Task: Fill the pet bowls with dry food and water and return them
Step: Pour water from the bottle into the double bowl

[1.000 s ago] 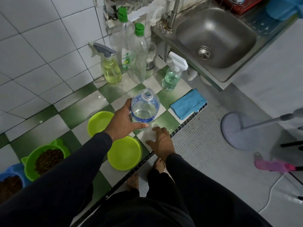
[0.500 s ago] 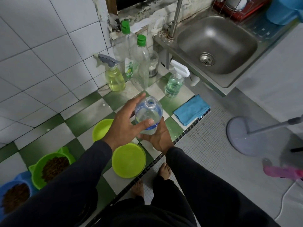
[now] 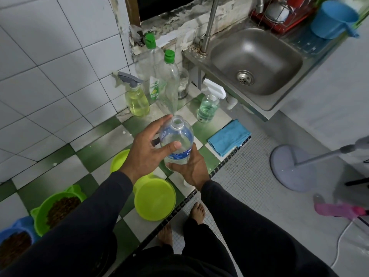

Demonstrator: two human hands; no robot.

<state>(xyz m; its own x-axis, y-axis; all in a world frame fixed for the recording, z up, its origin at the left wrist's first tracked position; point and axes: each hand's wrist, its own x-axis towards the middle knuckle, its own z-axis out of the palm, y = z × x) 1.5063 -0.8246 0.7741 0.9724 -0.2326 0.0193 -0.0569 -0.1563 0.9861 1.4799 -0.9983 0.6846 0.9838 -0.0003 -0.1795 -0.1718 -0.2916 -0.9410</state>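
Head view, read from the left: a blue pet bowl [image 3: 15, 239] and a green eared pet bowl [image 3: 58, 208], both already holding dry kibble, are being kept together at the near left of the green-and-white checkered counter [image 3: 93, 148], seemingly set aside as finished with. Further along, two lime-green bowls are being left with nothing visible in them: one [image 3: 117, 162] is being partly hidden behind the left wrist, and the other [image 3: 154, 198] is lying just beside the counter's front edge, probably so that water can be poured within easy reach. Above them, an uncapped clear water bottle [image 3: 176, 140], only partly filled, is being held upright over the counter by both hands, likely to steady it ahead of a pour. The left hand [image 3: 148, 148] is being wrapped round the bottle's upper body, the thumb pressed flat on the front and the fingers curled behind, the index fingertip reaching up beside the open neck. The right hand [image 3: 188, 166] is being cupped under and round the bottle's lower part, its fingers closed on the labelled section. To the right, a folded blue cloth [image 3: 229, 136] is lying at the counter edge, perhaps for spills, and a steel sink [image 3: 257, 60] is being left dry beyond it.
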